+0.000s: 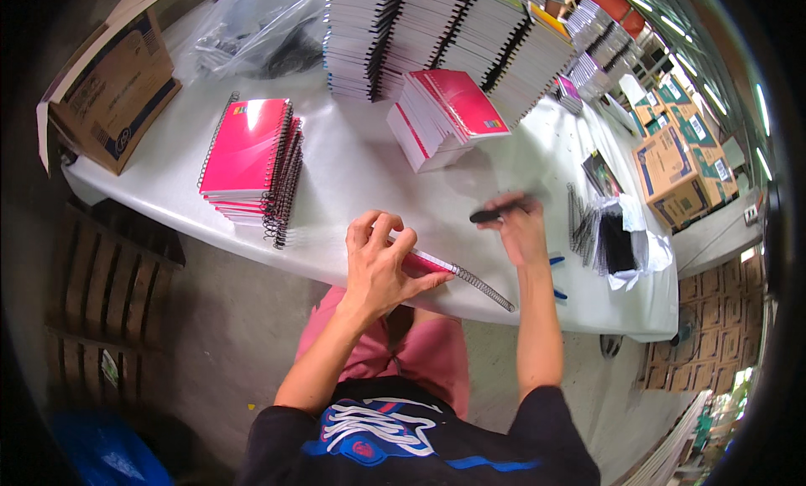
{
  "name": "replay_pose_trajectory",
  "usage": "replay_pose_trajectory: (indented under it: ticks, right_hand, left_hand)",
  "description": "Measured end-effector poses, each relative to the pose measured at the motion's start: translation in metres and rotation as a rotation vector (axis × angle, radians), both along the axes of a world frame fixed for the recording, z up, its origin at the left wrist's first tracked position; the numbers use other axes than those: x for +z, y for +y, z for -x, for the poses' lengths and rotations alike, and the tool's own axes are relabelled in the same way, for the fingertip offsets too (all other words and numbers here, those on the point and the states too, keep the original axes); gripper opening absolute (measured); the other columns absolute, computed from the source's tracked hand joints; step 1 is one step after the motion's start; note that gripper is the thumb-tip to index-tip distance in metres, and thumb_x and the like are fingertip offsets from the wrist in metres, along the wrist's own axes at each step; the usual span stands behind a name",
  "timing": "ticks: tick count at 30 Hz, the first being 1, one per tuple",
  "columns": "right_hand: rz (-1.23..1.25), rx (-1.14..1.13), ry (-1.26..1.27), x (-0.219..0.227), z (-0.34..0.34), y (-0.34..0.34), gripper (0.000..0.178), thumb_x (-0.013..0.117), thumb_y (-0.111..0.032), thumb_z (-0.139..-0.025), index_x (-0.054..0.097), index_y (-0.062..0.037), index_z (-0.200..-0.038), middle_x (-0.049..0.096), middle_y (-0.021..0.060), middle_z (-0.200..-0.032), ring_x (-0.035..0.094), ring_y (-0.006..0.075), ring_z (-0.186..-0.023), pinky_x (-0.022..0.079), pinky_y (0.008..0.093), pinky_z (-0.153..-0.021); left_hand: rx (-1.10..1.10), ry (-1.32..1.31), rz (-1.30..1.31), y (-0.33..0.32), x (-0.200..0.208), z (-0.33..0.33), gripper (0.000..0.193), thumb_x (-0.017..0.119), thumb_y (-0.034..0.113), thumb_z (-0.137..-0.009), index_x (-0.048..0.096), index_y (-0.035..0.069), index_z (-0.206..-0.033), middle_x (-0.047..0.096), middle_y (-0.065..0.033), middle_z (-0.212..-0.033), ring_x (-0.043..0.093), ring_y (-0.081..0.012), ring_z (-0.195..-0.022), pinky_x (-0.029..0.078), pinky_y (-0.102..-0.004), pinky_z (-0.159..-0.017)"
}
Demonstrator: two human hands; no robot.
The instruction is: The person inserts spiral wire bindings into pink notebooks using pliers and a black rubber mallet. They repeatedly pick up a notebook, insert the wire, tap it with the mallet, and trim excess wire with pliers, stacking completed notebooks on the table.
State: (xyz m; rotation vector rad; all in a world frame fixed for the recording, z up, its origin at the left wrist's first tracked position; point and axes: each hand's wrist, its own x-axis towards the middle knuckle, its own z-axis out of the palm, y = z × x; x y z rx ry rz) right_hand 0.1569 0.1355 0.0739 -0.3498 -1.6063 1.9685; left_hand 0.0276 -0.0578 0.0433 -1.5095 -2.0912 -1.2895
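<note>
One blurred object (489, 216) in right hand (522, 231)

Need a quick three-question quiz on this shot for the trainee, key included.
1. Which hand grips the red notebook?
2. True or false: the coil sticks out past the notebook's end.
3. The stack of coil-bound notebooks sits: a) on the floor; b) inside a carton; c) on the table.

Key: 1. The left hand. 2. True. 3. c.

Tube lights (763, 110) glare at upper right; the right hand (518, 230) blurs.
</note>
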Motion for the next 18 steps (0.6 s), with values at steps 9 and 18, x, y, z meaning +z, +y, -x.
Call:
replay_pose_trajectory:
  ticks: [9, 18]
  right_hand:
    - [-0.464, 0.208, -0.008, -0.001, -0.011, -0.022, 0.026, 0.058, 0.014, -0.061, 0.069, -0.0009, -0.079, 0.067, 0.0084, -0.077, 0.062, 0.0166, -0.073, 0.048, 0.0269, -0.067]
    - [-0.719, -0.062, -0.384, 0.011, -0.005, -0.041, 0.023, 0.059, 0.013, -0.061, 0.069, 0.0001, -0.078, 0.066, 0.0109, -0.076, 0.062, 0.0178, -0.072, 0.048, 0.0274, -0.067]
  left_hand:
    - [-0.05, -0.009, -0.018, 0.003, -0.005, 0.002, 0.057, 0.075, 0.06, -0.055, 0.056, 0.009, -0.073, 0.046, -0.0085, -0.107, 0.038, -0.0308, -0.112, 0.028, -0.0629, -0.089]
    - [-0.081, -0.021, -0.016, 0.003, -0.004, 0.004, 0.06, 0.078, 0.056, -0.051, 0.053, 0.006, -0.07, 0.048, -0.0112, -0.113, 0.04, -0.0341, -0.109, 0.036, -0.0472, -0.09]
